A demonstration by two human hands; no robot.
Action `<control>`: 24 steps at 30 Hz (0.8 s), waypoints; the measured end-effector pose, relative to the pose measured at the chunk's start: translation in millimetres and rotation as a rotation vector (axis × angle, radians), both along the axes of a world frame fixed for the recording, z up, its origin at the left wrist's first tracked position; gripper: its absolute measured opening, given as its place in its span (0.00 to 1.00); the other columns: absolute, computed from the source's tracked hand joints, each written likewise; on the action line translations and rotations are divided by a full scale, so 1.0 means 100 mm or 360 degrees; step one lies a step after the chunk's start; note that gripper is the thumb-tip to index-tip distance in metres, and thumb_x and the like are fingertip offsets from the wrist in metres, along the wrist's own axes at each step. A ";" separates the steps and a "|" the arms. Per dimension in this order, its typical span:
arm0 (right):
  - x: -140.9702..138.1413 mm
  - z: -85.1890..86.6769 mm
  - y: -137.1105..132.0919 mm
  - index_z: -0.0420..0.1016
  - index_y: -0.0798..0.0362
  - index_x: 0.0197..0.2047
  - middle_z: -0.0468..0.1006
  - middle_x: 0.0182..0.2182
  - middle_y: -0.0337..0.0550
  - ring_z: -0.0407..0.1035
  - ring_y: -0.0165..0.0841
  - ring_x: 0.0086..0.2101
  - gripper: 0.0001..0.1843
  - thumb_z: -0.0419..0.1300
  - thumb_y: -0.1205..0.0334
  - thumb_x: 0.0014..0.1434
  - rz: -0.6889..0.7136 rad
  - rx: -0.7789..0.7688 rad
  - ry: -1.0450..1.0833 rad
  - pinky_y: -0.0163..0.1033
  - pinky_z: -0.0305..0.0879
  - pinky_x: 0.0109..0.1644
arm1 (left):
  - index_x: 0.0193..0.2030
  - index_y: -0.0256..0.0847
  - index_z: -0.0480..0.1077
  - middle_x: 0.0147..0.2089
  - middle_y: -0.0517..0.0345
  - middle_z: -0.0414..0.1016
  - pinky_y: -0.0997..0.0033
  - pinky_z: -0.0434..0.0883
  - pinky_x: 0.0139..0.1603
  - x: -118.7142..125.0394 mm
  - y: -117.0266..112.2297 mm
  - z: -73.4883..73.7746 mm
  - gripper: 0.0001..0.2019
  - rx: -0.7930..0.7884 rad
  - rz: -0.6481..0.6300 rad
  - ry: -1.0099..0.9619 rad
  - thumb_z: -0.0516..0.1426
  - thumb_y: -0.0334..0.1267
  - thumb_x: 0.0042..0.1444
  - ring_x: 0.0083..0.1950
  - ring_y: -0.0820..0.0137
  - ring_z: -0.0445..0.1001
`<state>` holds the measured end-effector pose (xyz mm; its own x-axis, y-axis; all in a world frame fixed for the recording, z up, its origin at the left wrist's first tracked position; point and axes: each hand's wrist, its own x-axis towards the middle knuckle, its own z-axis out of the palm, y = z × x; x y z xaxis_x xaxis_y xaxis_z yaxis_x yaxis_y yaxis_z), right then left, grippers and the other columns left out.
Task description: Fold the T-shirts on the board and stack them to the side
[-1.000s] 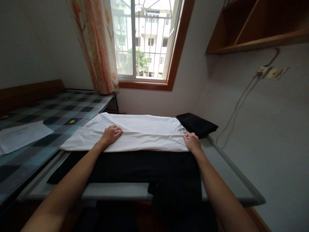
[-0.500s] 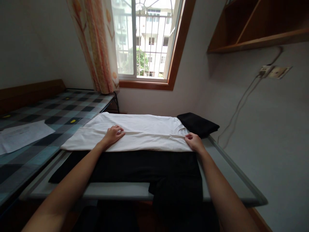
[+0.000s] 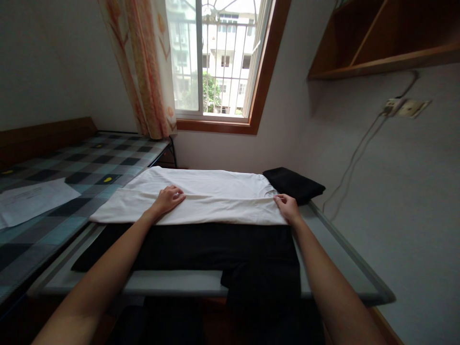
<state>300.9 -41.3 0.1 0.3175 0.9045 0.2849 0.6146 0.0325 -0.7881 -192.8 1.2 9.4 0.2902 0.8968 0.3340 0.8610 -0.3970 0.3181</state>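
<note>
A white T-shirt [image 3: 215,182] lies spread across the table, its near side folded inward so a long edge runs from left to right. My left hand [image 3: 168,200] pinches that edge left of the middle, fingers curled. Close to the neckline, at the right end of the edge, my right hand [image 3: 286,206] has its thumb and fingertips closed on the fabric. Black cloth [image 3: 215,247] extends from under the shirt toward me, and part of it hangs over the table's front edge. Whether it is a separate garment I cannot tell.
A folded black cloth [image 3: 293,184] sits at the table's back right. On the left is a bed with a checked mattress [image 3: 118,160] and a sheet of paper [image 3: 39,199]. The light table [image 3: 341,268] has a raised-looking rim. A cable [image 3: 354,163] hangs along the right wall.
My right hand has shifted very slightly up and left along the fold, and the edge near the neckline looks straighter. My left hand stays in place.
</note>
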 end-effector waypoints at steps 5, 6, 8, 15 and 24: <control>-0.06 0.02 0.01 0.80 0.53 0.36 0.79 0.29 0.49 0.73 0.40 0.32 0.13 0.60 0.54 0.53 -0.0231 -0.0209 -0.0490 0.38 0.64 0.34 | 0.39 0.42 0.75 0.43 0.49 0.74 0.57 0.65 0.50 -0.02 0.01 0.00 0.18 0.0024 0.0086 0.0082 0.47 0.48 0.62 0.48 0.58 0.71; -0.08 0.03 0.00 0.80 0.51 0.38 0.79 0.30 0.49 0.73 0.40 0.33 0.13 0.60 0.54 0.54 -0.0261 -0.0244 -0.0558 0.38 0.64 0.35 | 0.39 0.42 0.75 0.43 0.49 0.74 0.56 0.65 0.50 -0.01 0.00 0.00 0.17 0.0036 0.0100 0.0104 0.48 0.48 0.62 0.48 0.57 0.71; -0.13 0.07 -0.05 0.78 0.51 0.43 0.79 0.35 0.51 0.73 0.41 0.35 0.15 0.59 0.53 0.57 -0.0306 -0.0270 -0.0702 0.40 0.63 0.37 | 0.41 0.43 0.75 0.45 0.48 0.74 0.53 0.64 0.52 0.03 -0.04 0.02 0.16 0.0082 0.0099 0.0133 0.49 0.47 0.61 0.50 0.55 0.70; -0.40 0.20 -0.21 0.77 0.53 0.46 0.74 0.44 0.52 0.67 0.43 0.45 0.15 0.54 0.58 0.62 -0.0116 0.0070 -0.1124 0.44 0.60 0.48 | 0.43 0.45 0.76 0.48 0.51 0.72 0.59 0.64 0.55 0.52 -0.35 0.19 0.13 0.0060 -0.0534 0.0017 0.55 0.48 0.59 0.50 0.61 0.70; -0.59 0.08 -0.16 0.77 0.52 0.40 0.74 0.39 0.48 0.67 0.38 0.43 0.13 0.54 0.55 0.63 0.0346 0.0007 -0.1040 0.41 0.60 0.50 | 0.38 0.43 0.75 0.32 0.59 0.71 0.73 0.66 0.34 0.82 -0.64 0.28 0.14 -0.0459 -0.0937 -0.0160 0.62 0.51 0.52 0.33 0.71 0.69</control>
<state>241.6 -57.3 8.4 -0.1092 0.9265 0.3600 0.9430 0.2111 -0.2573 -110.8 -62.4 37.2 0.7391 0.6555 0.1552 0.4869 -0.6791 0.5493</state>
